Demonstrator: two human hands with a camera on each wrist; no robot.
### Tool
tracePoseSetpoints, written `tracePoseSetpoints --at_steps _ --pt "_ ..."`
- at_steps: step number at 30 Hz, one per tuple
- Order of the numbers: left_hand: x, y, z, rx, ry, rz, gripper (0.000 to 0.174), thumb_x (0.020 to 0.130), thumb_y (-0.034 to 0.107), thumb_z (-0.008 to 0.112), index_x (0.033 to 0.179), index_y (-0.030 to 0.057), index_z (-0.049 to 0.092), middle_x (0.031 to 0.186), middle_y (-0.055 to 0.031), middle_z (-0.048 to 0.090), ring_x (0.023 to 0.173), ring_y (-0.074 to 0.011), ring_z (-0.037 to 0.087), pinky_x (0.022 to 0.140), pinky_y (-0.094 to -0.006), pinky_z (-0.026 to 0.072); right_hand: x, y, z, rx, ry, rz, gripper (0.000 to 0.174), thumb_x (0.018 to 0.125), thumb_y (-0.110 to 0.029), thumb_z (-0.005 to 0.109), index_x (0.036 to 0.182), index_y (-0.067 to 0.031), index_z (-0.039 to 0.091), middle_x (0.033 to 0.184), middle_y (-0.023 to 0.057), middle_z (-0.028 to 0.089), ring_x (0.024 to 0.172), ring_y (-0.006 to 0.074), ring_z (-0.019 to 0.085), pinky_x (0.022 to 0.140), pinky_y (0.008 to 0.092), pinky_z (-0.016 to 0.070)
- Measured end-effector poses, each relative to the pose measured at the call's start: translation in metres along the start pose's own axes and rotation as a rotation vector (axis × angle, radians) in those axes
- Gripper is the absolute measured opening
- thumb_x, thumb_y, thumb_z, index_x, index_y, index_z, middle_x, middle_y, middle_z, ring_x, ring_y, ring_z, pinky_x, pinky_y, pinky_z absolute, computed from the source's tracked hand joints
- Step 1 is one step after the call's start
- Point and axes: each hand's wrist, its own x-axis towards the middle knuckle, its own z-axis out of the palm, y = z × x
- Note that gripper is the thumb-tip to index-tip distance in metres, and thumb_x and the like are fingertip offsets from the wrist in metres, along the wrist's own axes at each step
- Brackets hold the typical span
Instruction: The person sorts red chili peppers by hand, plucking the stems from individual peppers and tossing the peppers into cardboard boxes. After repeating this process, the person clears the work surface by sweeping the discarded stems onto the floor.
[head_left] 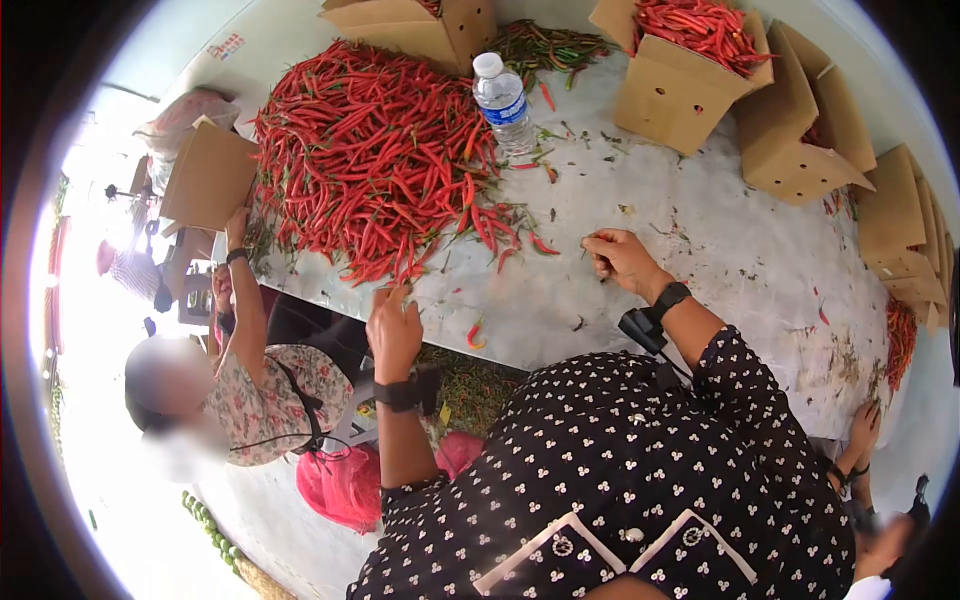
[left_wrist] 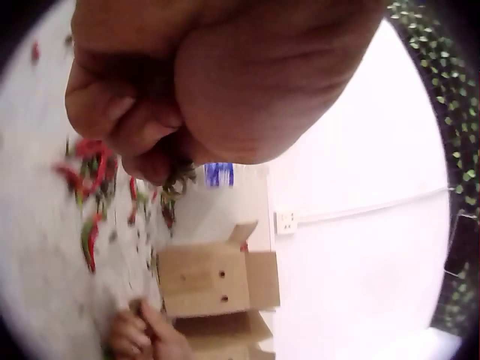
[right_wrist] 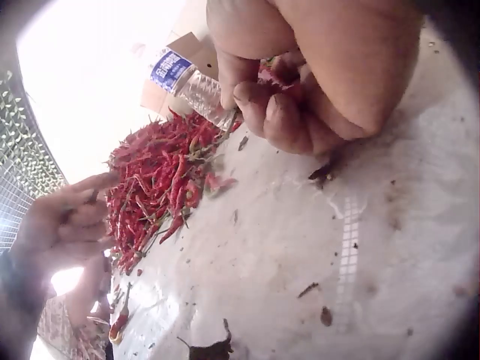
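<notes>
Chilli heap covers the pale table from the middle out toward 10 o'clock in the head view, a thick mound of long red pods with green stalks. Its loose fringe trails down to 6 o'clock of the mound, just beside the left hand. Cardboard boxes come next in size. One at 1 o'clock is filled with red chillies, and more stand and lie stacked from 2 to 3 o'clock.

A plastic water bottle stands upright at 12 o'clock, touching the heap's edge. The left hand sits at the table's near edge with its fingers curled in against the thumb; I cannot tell whether they hold anything. The right hand rests on bare tabletop at 3 o'clock of the heap, well apart from the mound. Its fingers are curled, and thumb and forefinger pinch a thin green stalk. A single red chilli lies alone at 6 o'clock, between the two hands.
</notes>
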Motion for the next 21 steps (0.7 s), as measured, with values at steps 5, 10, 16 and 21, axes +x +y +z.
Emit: tracePoseSetpoints --at_steps 5,10,16,21 --pt "-0.032 0.008 0.037 -0.139 -0.132 0.187 0.028 0.070 0.022 0.067 0.091 0.0046 0.060 0.091 -0.0161 0.058 0.078 -0.0337 0.058 0.068 -0.0403 0.0473 -0.002 -0.002 0.003 -0.035 0.013 -0.008 0.013 0.082 -0.014 0.062 0.080 -0.0031 0.055 0.061 -0.0026 0.044 0.051 0.0072 0.041 0.043 0.0231 0.0317" --pt "-0.019 0.040 0.082 -0.358 -0.273 0.064 0.016 0.073 0.014 0.060 0.080 0.0004 0.055 0.076 -0.0179 0.059 0.066 -0.0328 0.058 0.060 -0.0388 0.0455 -0.014 -0.010 0.008 -0.281 -0.049 0.006 0.016 0.083 -0.015 0.059 0.089 -0.0008 0.057 0.061 -0.0039 0.045 0.053 0.0059 0.041 0.048 0.0210 0.0333" --pt "0.021 0.099 0.083 -1.149 -0.430 -0.182 0.011 0.081 0.009 0.056 0.077 -0.0012 0.055 0.067 -0.0031 0.059 0.057 -0.0070 0.053 0.052 -0.0214 0.0432 -0.022 -0.013 0.023 -0.214 -0.201 0.003 0.029 0.084 -0.014 0.056 0.109 0.0006 0.056 0.063 -0.0042 0.045 0.051 0.0051 0.039 0.048 0.0190 0.0329" --pt "0.028 0.112 0.101 -1.103 -0.510 -0.138 0.013 0.084 0.013 0.056 0.079 0.0013 0.055 0.064 0.0001 0.052 0.055 -0.0054 0.046 0.048 -0.0201 0.0369 -0.021 -0.018 0.036 -0.335 -0.292 0.020 0.023 0.080 -0.018 0.062 0.097 -0.0027 0.064 0.066 -0.0040 0.051 0.052 0.0042 0.039 0.047 0.0195 0.0319"
